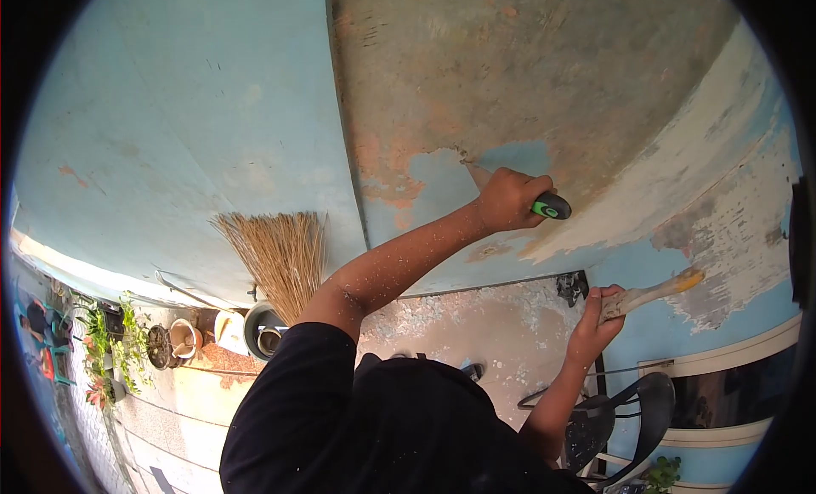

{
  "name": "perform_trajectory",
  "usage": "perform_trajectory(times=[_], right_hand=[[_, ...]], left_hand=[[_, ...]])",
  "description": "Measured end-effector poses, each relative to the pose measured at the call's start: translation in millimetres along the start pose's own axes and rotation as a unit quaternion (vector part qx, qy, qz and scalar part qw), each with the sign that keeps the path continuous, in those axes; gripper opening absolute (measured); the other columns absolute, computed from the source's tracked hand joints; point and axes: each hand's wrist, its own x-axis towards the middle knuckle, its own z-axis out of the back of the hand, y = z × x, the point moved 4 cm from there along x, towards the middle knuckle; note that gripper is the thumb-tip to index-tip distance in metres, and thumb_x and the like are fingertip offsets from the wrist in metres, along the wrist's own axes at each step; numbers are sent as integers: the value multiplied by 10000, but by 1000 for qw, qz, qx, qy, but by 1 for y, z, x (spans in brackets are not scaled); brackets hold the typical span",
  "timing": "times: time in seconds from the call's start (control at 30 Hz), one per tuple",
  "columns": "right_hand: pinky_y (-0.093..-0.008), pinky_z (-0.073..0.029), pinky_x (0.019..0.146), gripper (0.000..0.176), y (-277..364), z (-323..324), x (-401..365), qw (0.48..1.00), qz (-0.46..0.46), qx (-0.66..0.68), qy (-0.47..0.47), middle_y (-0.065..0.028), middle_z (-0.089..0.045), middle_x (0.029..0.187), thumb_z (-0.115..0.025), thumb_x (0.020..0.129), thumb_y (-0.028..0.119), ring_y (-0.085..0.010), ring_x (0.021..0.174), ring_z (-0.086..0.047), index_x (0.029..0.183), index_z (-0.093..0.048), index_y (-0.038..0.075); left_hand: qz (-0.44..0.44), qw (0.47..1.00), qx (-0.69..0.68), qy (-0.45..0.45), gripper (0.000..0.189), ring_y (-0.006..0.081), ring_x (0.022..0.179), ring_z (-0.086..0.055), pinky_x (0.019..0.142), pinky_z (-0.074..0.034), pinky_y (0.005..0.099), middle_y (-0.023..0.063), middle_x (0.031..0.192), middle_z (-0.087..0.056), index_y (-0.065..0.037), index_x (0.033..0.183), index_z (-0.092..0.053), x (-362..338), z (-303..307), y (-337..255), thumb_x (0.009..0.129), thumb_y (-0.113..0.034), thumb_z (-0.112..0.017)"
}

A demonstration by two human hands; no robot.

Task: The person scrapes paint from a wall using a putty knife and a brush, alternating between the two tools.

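My left hand (510,200) is closed around a scraper with a black and green handle (552,207). Its blade (478,175) points up and left at the wall (527,77), beside a remaining patch of light blue paint (438,173). Bare grey-brown plaster shows around that patch. Lower on the right, my right hand (597,317) grips a pale, stained tool (650,295) with a yellow end. The fingers cover part of this tool, so its exact kind is unclear. Pale specks dot my left forearm.
A stick broom (276,256) stands against the blue wall at left, near buckets (259,328) and potted plants (127,341). Paint flakes (442,314) litter the floor. A black chair (654,417) and a window (731,396) are at lower right.
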Motion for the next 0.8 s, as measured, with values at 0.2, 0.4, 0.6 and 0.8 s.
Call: perform_trajectory(times=[0.2, 0.4, 0.6, 0.8], right_hand=[[-240, -384, 740, 320, 16, 15, 17, 999, 30, 2, 11, -41, -463, 912, -627, 962, 269, -126, 813, -454, 1063, -468, 9], [-271, -383, 763, 702, 36, 43, 49, 988, 122, 94, -24, -69, -457, 939, -531, 922, 651, -162, 846, -448, 1157, -442, -4], [-342, -414, 861, 492, 39, 12, 41, 992, 83, 77, 61, -102, -490, 975, -485, 995, 490, -200, 901, -482, 1095, -450, 9], [-322, -478, 766, 244, 37, -3, 33, 989, 4, 102, 105, -67, -530, 934, -644, 924, 135, -158, 804, -543, 1072, -485, 22]], left_hand=[[10, 1000, 9, -6, 216, 277, 539, -635, 492, -484, 365, 80, 605, -609, -107, 834, -611, 1, -1, -1, 702, -139, -779], [21, 999, 7, -48, 197, 287, 522, -620, 480, -469, 373, 93, 583, -587, -100, 809, -591, 8, 0, 0, 747, -147, -773], [40, 998, 30, -40, 226, 273, 549, -639, 500, -488, 379, 76, 636, -634, -112, 867, -605, 6, -2, 2, 698, -144, -751], [30, 997, 21, -68, 198, 307, 500, -600, 470, -458, 385, 110, 565, -573, -92, 787, -573, 10, -3, 2, 786, -155, -762]])
